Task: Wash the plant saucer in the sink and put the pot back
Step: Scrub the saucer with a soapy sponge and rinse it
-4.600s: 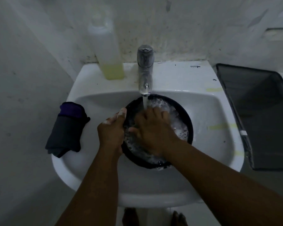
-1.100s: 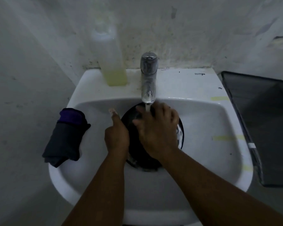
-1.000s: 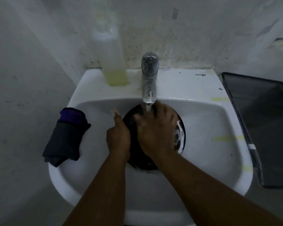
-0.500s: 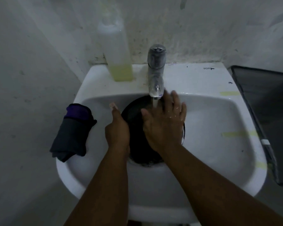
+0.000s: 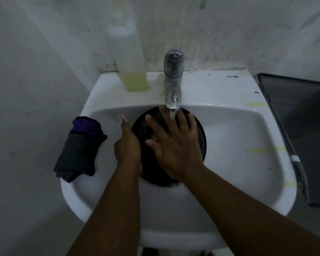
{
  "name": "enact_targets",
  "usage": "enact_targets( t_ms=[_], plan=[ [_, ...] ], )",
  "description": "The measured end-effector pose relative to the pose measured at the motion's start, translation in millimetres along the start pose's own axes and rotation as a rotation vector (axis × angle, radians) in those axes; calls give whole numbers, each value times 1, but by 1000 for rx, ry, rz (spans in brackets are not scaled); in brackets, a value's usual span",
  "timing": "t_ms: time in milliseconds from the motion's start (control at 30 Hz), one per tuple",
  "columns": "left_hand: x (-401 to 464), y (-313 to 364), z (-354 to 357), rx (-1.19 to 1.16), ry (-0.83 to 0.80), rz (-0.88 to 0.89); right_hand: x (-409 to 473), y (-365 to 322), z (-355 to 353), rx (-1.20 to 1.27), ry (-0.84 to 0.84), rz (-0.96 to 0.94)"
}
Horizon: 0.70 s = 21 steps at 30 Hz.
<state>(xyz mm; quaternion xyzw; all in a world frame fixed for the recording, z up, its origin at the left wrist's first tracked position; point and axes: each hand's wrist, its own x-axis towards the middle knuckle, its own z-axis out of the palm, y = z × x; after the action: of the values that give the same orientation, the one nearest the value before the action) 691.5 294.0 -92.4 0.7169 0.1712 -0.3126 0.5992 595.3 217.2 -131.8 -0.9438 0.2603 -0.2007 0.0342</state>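
Dim light falls on stained, speckled white walls [image 5: 220, 30] meeting in a corner behind the basin. A dark mesh bin [image 5: 307, 137] stands at the right, against the wall.

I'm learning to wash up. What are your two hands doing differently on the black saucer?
The left hand grips the saucer by its left rim, thumb raised; the right hand lies flat across its middle, fingers spread. Tap water falls by the right hand's fingers, not on the left hand. Both touch the saucer inside the sink.
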Motion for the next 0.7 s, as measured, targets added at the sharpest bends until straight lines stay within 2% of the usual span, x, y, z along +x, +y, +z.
enact_targets(
  t_ms=[100, 133, 233, 267, 367, 400, 433, 467, 533, 567, 700],
  plan=[
    [-5, -1, 4, 18, -19, -2, 3, 4, -4, 61, 91, 364],
    [-3, -3, 4, 32, -14, 12, 4, -3, -5, 49, 64, 340],
    [-1, -5, 3, 41, -26, 30, 0, -16, -4, 4, 7, -41],
    [0, -5, 2, 32, -36, 27, 2, -9, -4, 4, 28, -26],
    [-4, -3, 3, 19, -73, -3, 4, 9, -3, 70, 155, 423],
    [-3, -4, 3, 16, -72, 1, 4, 6, -4, 79, 142, 485],
    [-2, -4, 2, 13, -64, 8, 4, 1, -5, 49, 91, 416],
    [-2, -3, 1, 8, -58, 17, 3, -4, -5, 7, 37, 267],
    [-1, -1, -1, -5, -55, 13, 2, -8, -7, -8, 9, 40],
    [0, -1, -1, -6, -64, 8, 3, -4, -9, 1, 19, 48],
    [2, -3, 1, 17, -127, 5, 4, 5, -15, 102, 70, 368]
  ],
)
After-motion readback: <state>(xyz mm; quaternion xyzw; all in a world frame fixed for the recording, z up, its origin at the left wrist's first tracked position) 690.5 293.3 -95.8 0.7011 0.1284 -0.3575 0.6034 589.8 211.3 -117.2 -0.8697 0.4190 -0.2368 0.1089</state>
